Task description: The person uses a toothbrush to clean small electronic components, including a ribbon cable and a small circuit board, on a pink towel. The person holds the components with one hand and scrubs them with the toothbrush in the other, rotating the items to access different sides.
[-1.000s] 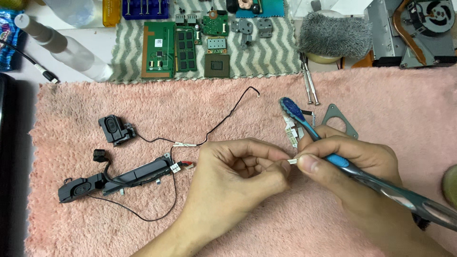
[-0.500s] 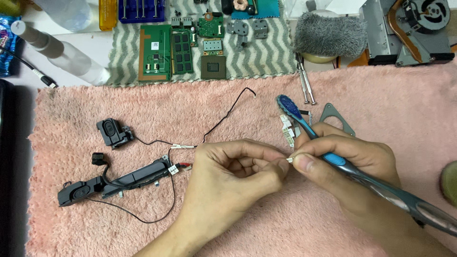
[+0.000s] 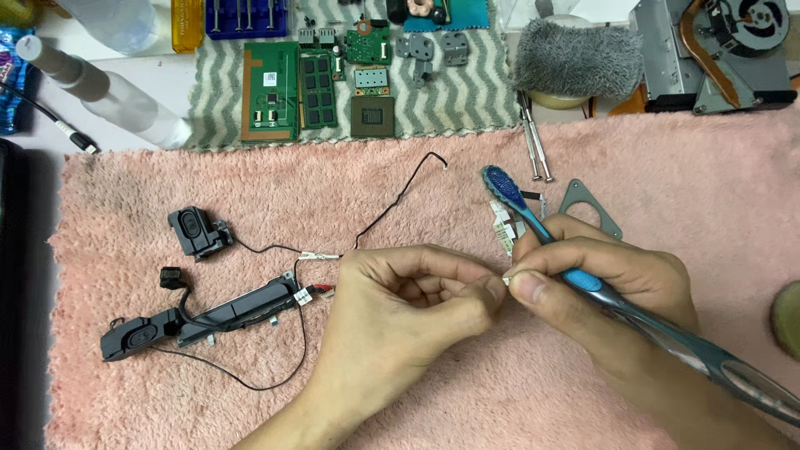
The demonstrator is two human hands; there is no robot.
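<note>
Two hands meeting over a pink towel (image 3: 583, 150), a small white piece pinched between them.

The left hand (image 3: 400, 304) is curled, fingertips closed on the small white piece (image 3: 507, 279) at mid-towel. The right hand (image 3: 600, 292) is wrapped shut around a blue toothbrush (image 3: 583, 279), bristles pointed away, thumb pressed to the same piece. A black speaker strip (image 3: 208, 312) with thin wires is laid to the left.
</note>
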